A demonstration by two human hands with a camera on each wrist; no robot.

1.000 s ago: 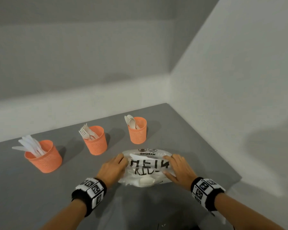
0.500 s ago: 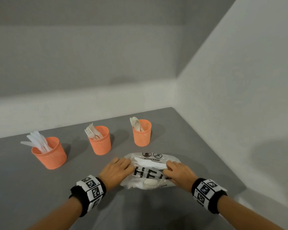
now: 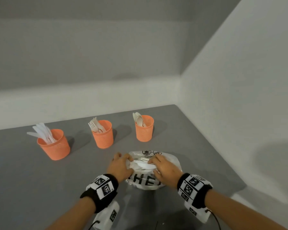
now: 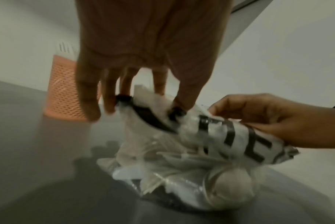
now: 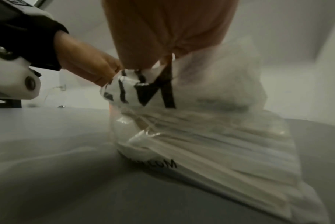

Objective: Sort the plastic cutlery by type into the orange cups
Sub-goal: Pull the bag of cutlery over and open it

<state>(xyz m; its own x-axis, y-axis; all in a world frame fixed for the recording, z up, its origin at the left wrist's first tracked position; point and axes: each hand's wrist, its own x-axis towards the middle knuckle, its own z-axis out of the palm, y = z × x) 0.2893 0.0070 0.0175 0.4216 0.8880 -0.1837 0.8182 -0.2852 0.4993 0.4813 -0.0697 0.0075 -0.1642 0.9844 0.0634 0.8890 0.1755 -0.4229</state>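
Grey table (image 3: 32,188) beside pale walls (image 3: 239,97)

Head view: taken from above and behind the hands, facing forward and down over the grey table (image 3: 32,188) toward the room corner, at moderate range. Left wrist view: taken close along the left hand (image 4: 149,50), facing forward low over the table. Right wrist view: taken close under the right hand (image 5: 168,27), near table level, facing forward and left. All three views share the clear plastic bag (image 3: 170,165) pinched by both hands; each wrist view also shows the opposite hand.
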